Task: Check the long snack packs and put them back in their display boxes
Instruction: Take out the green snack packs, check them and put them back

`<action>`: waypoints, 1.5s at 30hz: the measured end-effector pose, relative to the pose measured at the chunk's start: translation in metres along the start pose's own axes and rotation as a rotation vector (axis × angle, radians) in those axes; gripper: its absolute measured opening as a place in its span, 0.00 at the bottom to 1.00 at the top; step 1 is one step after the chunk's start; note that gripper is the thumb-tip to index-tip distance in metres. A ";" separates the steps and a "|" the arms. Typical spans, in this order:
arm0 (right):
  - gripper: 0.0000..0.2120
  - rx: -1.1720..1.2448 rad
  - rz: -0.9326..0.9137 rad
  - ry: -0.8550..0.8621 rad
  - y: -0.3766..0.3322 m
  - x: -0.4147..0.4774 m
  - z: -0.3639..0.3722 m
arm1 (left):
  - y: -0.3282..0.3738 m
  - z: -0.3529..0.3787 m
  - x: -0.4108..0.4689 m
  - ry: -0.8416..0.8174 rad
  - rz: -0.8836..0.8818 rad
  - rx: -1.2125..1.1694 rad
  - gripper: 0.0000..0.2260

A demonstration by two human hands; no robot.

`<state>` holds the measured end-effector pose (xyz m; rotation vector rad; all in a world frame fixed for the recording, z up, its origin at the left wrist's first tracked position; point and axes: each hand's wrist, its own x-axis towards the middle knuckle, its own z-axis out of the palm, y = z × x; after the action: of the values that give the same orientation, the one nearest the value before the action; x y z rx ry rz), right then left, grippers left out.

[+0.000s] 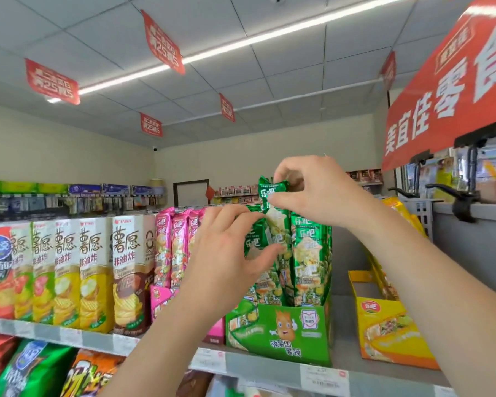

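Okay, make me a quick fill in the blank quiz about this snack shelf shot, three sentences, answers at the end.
1. The snack pack whose top the right hand pinches is ____.
2. Both hands hold that pack; the left hand is the ____ of the two.
3. The neighbouring box just left of the green display box is ____.

Missing words: green; lower; pink.
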<state>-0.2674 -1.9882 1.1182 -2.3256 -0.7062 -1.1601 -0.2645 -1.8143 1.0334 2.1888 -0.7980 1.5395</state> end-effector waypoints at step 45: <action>0.17 -0.395 0.401 -0.518 0.019 0.053 0.002 | 0.019 0.003 0.035 -0.268 0.371 0.473 0.19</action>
<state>-0.2270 -1.9883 1.1580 -2.9637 -0.1445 -0.5526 -0.2645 -1.8394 1.0647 2.7562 -1.0579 1.7736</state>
